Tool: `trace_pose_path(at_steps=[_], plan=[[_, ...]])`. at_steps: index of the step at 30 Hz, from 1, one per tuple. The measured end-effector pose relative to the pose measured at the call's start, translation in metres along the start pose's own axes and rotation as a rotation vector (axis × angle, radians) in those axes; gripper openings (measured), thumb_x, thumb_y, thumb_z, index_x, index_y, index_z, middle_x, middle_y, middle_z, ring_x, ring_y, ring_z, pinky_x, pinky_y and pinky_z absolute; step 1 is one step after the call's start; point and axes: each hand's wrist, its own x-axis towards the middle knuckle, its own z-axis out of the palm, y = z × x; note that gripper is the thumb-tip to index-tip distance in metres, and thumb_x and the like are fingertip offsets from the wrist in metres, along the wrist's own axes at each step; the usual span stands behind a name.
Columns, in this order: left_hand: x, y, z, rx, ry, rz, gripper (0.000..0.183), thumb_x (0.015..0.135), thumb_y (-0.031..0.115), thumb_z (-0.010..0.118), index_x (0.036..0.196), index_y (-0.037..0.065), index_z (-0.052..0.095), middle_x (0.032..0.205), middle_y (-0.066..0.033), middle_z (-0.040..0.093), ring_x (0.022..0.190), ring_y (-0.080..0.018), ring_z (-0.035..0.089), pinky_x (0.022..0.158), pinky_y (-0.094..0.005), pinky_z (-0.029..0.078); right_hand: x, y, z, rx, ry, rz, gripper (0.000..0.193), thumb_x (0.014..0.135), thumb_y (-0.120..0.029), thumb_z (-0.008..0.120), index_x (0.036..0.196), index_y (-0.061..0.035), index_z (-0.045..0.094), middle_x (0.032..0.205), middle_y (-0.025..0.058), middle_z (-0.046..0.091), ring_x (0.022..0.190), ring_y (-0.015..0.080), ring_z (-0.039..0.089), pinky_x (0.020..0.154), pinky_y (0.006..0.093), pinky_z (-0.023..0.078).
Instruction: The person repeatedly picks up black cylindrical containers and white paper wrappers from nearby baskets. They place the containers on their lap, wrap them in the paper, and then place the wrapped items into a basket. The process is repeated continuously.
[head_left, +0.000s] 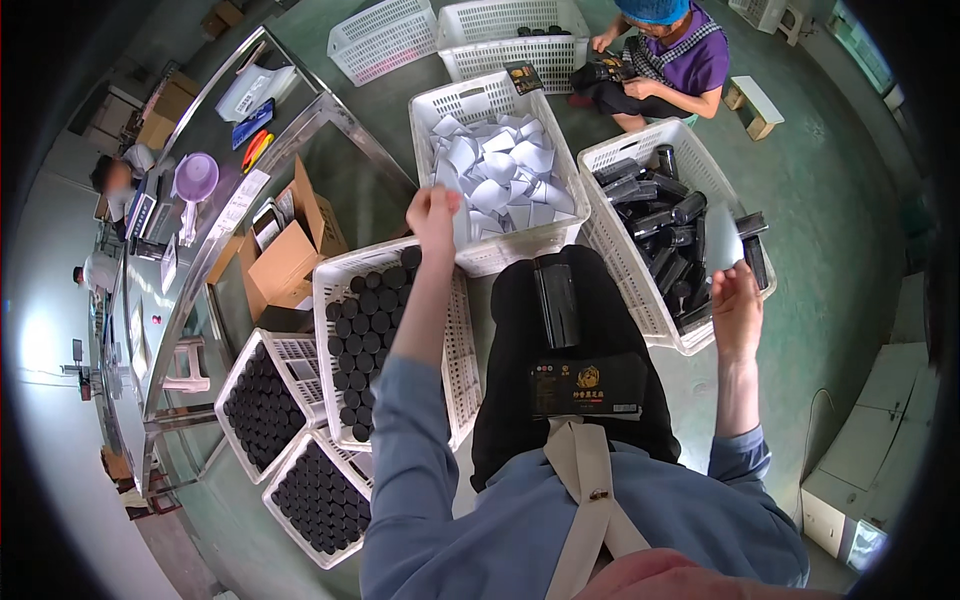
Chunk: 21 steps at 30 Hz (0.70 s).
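Observation:
My right hand [737, 308] pinches a pale, curved paper sheet [722, 240] over the right basket of shiny black canisters [690, 207]. Fingers curled, my left hand [433, 220] is raised beside the white basket [520, 250] heaped with loose white paper pieces [490, 165]. Whether a paper is in its fingers I cannot make out. On my lap a black canister [558, 305] lies lengthwise between my thighs. Closer to me, black printed labels [610, 385] with a gold emblem lie flat on my lap.
Crates of upright black canisters [365, 325] stand at my left, by an open cardboard box [285, 260]. A metal-framed table [330, 105] carries a purple pan [196, 178]. Across from me sits a person [680, 55] in a blue cap. A small stool [755, 105] stands at the far right.

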Motion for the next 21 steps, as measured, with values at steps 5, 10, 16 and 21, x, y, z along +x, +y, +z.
trace_pose_path(at_steps=[5, 10, 16, 21], plan=[[-0.001, -0.01, 0.038, 0.286, -0.146, -0.182, 0.042, 0.096, 0.039, 0.061, 0.102, -0.003, 0.064, 0.093, -0.0098, 0.069, 0.086, -0.0171, 0.064, 0.073, -0.0292, 0.051, -0.04, 0.029, 0.022, -0.413, -0.332, -0.28, 0.016, 0.099, -0.014, 0.061, 0.109, -0.0012, 0.063, 0.11, 0.0101, 0.068, 0.103, 0.0167, 0.066, 0.09, 0.0296, 0.053], [-0.166, 0.051, 0.079, 0.086, -0.579, -0.417, 0.047, 0.098, 0.039, 0.06, 0.116, -0.004, 0.064, 0.104, -0.011, 0.069, 0.101, -0.0191, 0.066, 0.083, -0.0303, 0.053, -0.082, 0.046, 0.058, -0.848, -0.554, -0.653, 0.03, 0.085, 0.003, 0.063, 0.114, 0.0009, 0.06, 0.123, 0.0187, 0.063, 0.114, 0.0299, 0.063, 0.097, 0.0376, 0.049], [-0.204, 0.048, 0.054, -0.342, -0.323, -0.396, 0.017, 0.093, 0.013, 0.069, 0.104, 0.0, 0.068, 0.093, -0.0022, 0.07, 0.079, -0.007, 0.064, 0.07, -0.0223, 0.05, -0.101, 0.054, 0.066, -1.003, -0.73, -0.641, 0.05, 0.081, 0.003, 0.069, 0.128, -0.0003, 0.055, 0.13, 0.0186, 0.059, 0.106, 0.0307, 0.064, 0.091, 0.0376, 0.052], [-0.206, 0.079, 0.02, -0.283, -0.382, -0.465, 0.015, 0.093, 0.01, 0.067, 0.105, 0.0, 0.068, 0.095, -0.0034, 0.071, 0.081, -0.0081, 0.065, 0.073, -0.0232, 0.052, -0.057, 0.039, 0.053, -0.823, -0.555, -0.465, 0.058, 0.091, -0.02, 0.072, 0.138, 0.0017, 0.046, 0.126, 0.0144, 0.059, 0.104, 0.0202, 0.06, 0.088, 0.0337, 0.052]])
